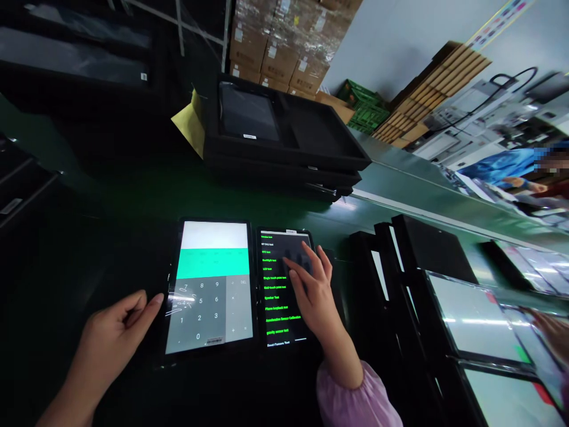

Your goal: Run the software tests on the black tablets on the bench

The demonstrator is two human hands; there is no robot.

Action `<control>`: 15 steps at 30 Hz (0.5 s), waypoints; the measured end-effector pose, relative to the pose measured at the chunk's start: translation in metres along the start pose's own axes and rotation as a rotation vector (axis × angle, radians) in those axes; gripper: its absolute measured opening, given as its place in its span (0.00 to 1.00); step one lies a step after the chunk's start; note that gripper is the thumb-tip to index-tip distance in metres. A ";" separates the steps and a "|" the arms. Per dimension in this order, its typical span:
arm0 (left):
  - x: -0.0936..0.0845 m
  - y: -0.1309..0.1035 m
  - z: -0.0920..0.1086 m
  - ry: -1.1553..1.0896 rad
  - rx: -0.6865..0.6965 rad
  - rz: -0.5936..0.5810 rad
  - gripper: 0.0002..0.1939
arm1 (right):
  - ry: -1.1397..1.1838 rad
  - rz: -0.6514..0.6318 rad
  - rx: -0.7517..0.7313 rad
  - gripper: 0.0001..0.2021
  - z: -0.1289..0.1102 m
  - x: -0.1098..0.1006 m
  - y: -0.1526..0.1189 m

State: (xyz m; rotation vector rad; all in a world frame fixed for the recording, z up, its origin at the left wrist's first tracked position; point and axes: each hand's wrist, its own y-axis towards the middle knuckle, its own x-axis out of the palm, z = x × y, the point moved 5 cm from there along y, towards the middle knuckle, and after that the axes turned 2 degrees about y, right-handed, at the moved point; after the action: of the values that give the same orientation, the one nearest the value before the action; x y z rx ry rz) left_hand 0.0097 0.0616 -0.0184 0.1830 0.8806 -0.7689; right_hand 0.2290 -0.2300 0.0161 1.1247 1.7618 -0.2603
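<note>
Two tablets lie side by side on the dark green table. The left tablet (211, 284) shows a calculator with a teal band. On the right tablet (282, 287) is a list of green test names on black. My left hand (113, 335) is beside the calculator tablet's left edge, thumb tip close to it, fingers curled, holding nothing I can see. Over the upper part of the list tablet is my right hand (315, 284), fingers apart, index fingertip at the screen; whether it touches cannot be told.
Black trays (320, 130) stand stacked behind the tablets, one holding a tablet, with a yellow paper (191, 124) beside them. More tablets (480, 320) in black trays lie at right, near another person's hand (551, 332). Cardboard boxes (278, 47) stand beyond.
</note>
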 end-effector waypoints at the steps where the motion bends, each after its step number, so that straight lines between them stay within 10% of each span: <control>1: 0.000 0.000 0.000 -0.012 -0.005 -0.008 0.25 | -0.004 -0.005 -0.005 0.17 -0.001 0.000 0.000; 15: -0.004 -0.004 0.025 -0.063 0.009 -0.031 0.24 | 0.116 0.020 -0.094 0.14 -0.056 0.004 -0.016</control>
State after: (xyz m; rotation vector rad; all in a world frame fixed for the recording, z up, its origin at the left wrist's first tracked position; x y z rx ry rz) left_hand 0.0210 0.0500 0.0015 0.1523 0.8216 -0.8032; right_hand 0.1812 -0.2017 0.0354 1.1079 1.8437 -0.0999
